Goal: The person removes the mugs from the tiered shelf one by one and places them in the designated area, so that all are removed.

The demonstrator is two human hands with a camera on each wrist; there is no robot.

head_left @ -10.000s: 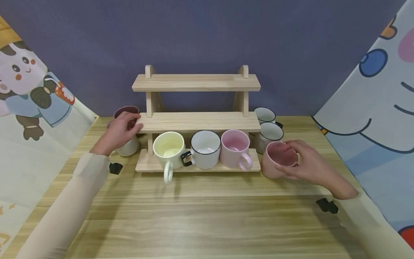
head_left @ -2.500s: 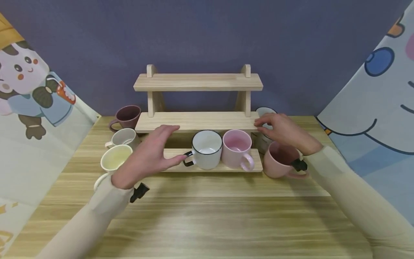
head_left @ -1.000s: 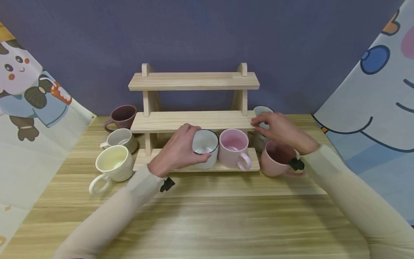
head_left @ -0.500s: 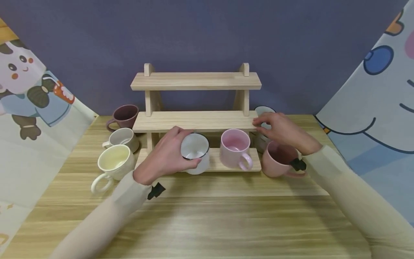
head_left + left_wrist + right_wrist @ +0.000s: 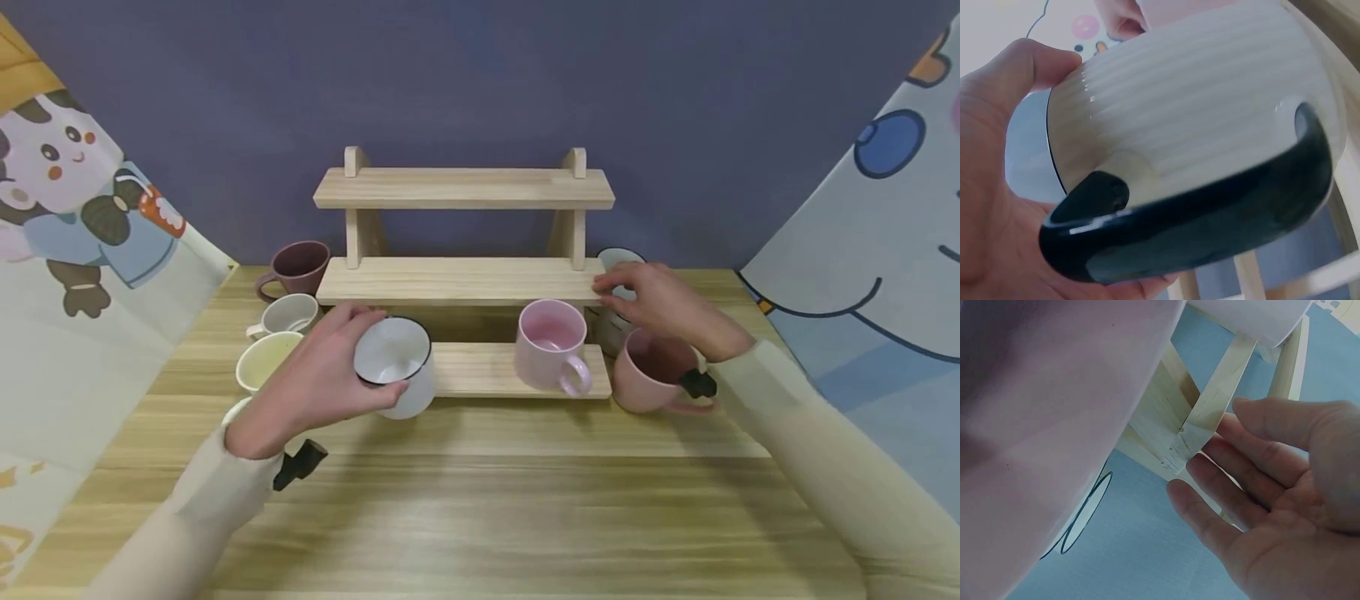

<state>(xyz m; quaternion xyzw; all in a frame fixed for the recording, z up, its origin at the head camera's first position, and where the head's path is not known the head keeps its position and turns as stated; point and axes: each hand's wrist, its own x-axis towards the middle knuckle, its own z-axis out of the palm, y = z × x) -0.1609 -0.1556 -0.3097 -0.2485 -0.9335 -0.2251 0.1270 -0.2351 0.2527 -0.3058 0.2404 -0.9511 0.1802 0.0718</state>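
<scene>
My left hand (image 5: 322, 367) grips a white enamel-style mug (image 5: 405, 375) with a black rim, fingers and thumb at its rim. The mug hangs tilted in front of the left end of the rack's lowest shelf. Its black handle (image 5: 1210, 212) faces the left wrist camera. My right hand (image 5: 660, 304) rests loosely against the right end of the wooden rack's middle shelf (image 5: 465, 279), fingertips touching the board. On the bottom shelf (image 5: 480, 371) a pink mug (image 5: 551, 346) stands near the right end.
Left of the rack stand a dark mauve cup (image 5: 300, 265), a pale grey cup (image 5: 288, 315) and a cream-yellow mug (image 5: 262, 358), partly hidden by my hand. To the right are a dusty-pink mug (image 5: 652, 375) and white mugs (image 5: 618, 257) behind my hand. A dark backdrop (image 5: 465, 83) closes the rear.
My left hand has lifted the black-rimmed white mug off the bottom shelf and carried it left and toward me. Earlier it set the yellow mug on the left. The right hand stays at the shelf end.
</scene>
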